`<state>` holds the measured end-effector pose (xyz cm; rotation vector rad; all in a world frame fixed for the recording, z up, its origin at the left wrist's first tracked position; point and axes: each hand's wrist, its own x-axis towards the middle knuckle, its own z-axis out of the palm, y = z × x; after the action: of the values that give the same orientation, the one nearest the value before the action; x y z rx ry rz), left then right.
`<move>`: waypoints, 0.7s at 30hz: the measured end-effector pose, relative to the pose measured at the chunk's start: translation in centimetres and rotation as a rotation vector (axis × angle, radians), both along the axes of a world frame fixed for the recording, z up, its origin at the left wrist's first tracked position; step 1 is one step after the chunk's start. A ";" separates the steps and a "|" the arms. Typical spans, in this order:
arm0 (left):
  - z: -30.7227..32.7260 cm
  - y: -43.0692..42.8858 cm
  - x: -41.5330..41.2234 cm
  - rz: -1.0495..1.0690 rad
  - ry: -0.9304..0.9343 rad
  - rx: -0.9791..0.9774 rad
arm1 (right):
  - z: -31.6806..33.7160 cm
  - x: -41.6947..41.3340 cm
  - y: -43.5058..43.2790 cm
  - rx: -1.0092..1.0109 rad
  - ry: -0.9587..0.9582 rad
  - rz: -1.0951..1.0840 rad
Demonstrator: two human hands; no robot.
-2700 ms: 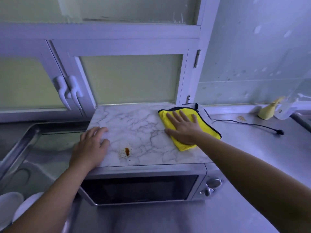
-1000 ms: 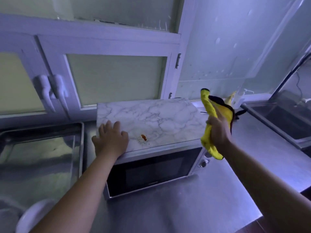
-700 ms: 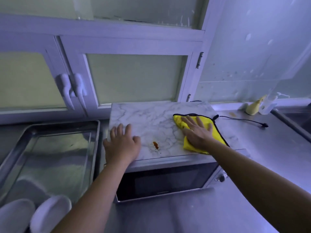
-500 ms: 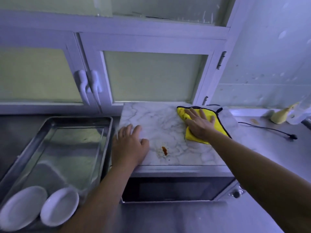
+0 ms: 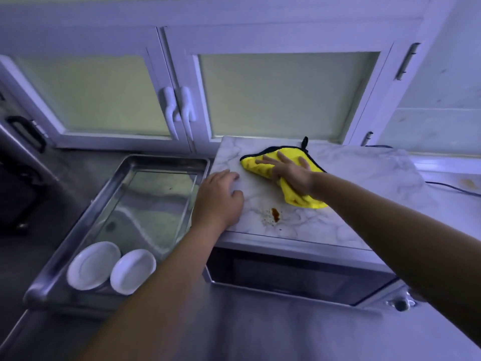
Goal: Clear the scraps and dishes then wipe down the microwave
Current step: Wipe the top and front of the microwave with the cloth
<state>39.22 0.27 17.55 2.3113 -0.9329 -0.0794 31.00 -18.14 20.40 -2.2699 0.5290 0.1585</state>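
At the far left, a shallow metal tray [image 5: 166, 161] is seen lying on the steel counter [image 5: 260, 334], just beside the microwave [image 5: 364, 183]. Two oval dishes are held in its near end, side by side: a larger white dish [image 5: 93, 265] to the left and a smaller white dish [image 5: 132, 271] to the right. Whether they touch cannot be told. The tray's floor is shiny and reflective.

Behind the tray, white cabinet doors [image 5: 286, 92] with pale frosted panes are set against the wall.

The front-left corner of the microwave's top is rested on by the left hand [image 5: 218, 199], palm down with the fingers loosely bent and nothing gripped. The microwave's top is covered in a white, grey-veined marble pattern. A small reddish-brown stain [image 5: 275, 214] with fine specks around it is seen near the front edge, just right of the left hand and just in front of the yellow cloth [image 5: 296, 198].

The cloth, edged in black with a black loop at its far side, lies crumpled on the left half of the top. It is pressed flat by the right hand [image 5: 289, 170], whose fingers are spread straight and not curled round it.

Below, the dark glass door is seen, with a round knob [image 5: 400, 304] at its right. A black cable [image 5: 453, 187] trails over the counter at the far right.
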 end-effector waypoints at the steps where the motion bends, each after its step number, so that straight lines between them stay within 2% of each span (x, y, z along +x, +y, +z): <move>1: 0.1 0.1 0.0 0.035 0.063 -0.047 | 0.3 -0.8 1.2 0.062 0.006 0.027; 3: 0.4 0.5 0.0 0.122 0.195 -0.174 | 0.6 -2.6 3.4 0.113 0.037 0.091; 4: 0.5 0.8 0.0 0.162 0.249 -0.250 | 0.4 -3.5 4.5 0.054 0.065 0.118; 7: 0.7 1.2 0.2 0.271 0.374 -0.434 | -1.5 -4.6 7.6 -0.420 0.121 0.100; 9: 0.7 1.3 0.3 0.309 0.409 -0.491 | -2.3 -4.2 9.2 -0.548 0.090 0.011; 21: 0.3 1.9 0.5 0.223 0.487 -0.648 | -3.0 1.7 8.0 -0.613 0.054 -0.228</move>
<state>39.74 2.14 17.83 1.6634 -0.3690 -0.2028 32.72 -10.18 17.42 -2.7704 0.9634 -0.0701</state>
